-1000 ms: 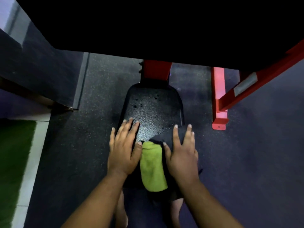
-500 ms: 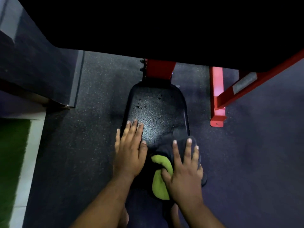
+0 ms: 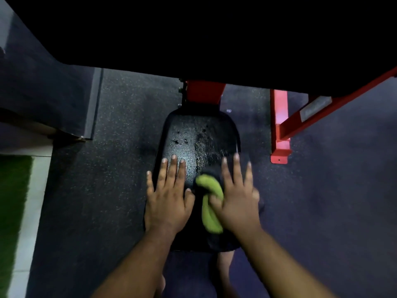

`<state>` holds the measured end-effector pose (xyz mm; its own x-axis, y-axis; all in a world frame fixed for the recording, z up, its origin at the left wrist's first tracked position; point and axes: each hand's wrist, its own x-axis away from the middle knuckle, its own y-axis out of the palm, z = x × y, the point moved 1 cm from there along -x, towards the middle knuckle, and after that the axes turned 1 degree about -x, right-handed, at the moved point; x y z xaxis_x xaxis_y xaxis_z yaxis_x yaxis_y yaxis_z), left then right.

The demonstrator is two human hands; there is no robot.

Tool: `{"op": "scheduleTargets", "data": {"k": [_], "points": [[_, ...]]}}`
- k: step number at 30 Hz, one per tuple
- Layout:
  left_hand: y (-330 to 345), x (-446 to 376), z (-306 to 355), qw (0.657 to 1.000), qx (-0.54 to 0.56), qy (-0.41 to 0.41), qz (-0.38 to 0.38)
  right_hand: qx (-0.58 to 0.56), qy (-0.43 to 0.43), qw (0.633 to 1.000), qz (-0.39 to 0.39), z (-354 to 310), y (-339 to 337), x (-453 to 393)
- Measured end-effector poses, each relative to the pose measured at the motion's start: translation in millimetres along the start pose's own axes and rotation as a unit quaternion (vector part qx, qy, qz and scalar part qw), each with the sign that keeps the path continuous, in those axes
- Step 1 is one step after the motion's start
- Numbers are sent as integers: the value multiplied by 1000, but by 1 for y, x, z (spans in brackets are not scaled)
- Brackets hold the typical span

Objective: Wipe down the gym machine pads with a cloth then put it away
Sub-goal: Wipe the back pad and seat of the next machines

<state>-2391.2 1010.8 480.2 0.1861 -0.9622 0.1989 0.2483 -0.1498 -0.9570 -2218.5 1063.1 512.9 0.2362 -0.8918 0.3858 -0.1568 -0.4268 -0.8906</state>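
Head view: at left, green turf (image 3: 12, 201). The left hand (image 3: 167, 196) lies flat on the black seat pad (image 3: 199, 138), fingers straight and slightly apart. The green cloth (image 3: 209, 203) lies bunched under the right hand (image 3: 236, 196), whose straight, spread fingers press it. At right, a red frame (image 3: 279, 125).

One black seat pad (image 3: 199, 134) lies at the centre. One cloth (image 3: 209, 208), green on one side and dark on the other, sits on it at 5 o'clock from the pad's middle. Two hands rest flat there: the left hand (image 3: 166, 200) at 7 o'clock, the right hand (image 3: 237, 200) on the cloth. Two red frame bars (image 3: 279, 123) show at 2 o'clock, one red post (image 3: 204, 92) at 12 o'clock. One green turf strip (image 3: 10, 203) lies at 9 o'clock.
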Motion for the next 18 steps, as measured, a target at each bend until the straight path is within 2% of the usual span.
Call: {"op": "scheduleTargets", "data": {"k": [3, 6, 10, 12, 14, 16, 18], "points": [[-2, -2, 1, 1000, -9, -4, -14, -9, 24, 999, -28, 6, 10, 26], [-5, -2, 4, 1000, -14, -7, -17, -10, 33, 999, 12, -8, -3, -51], [-6, 0, 3, 1000, -16, -12, -18, -9, -2, 1000, 12, -35, -34, -158], [-8, 0, 4, 1000, -15, -17, -22, 9, -48, 999, 14, -29, -34, -145], [-10, 0, 5, 999, -10, -20, -27, 17, -87, 996, 11, -5, -25, -92], [-11, -1, 5, 999, -5, -24, -31, -20, -82, 996, -18, 23, -18, -40], [-11, -1, 5, 999, -4, -25, -28, -52, -58, 995, -55, 36, -15, -29]]}}
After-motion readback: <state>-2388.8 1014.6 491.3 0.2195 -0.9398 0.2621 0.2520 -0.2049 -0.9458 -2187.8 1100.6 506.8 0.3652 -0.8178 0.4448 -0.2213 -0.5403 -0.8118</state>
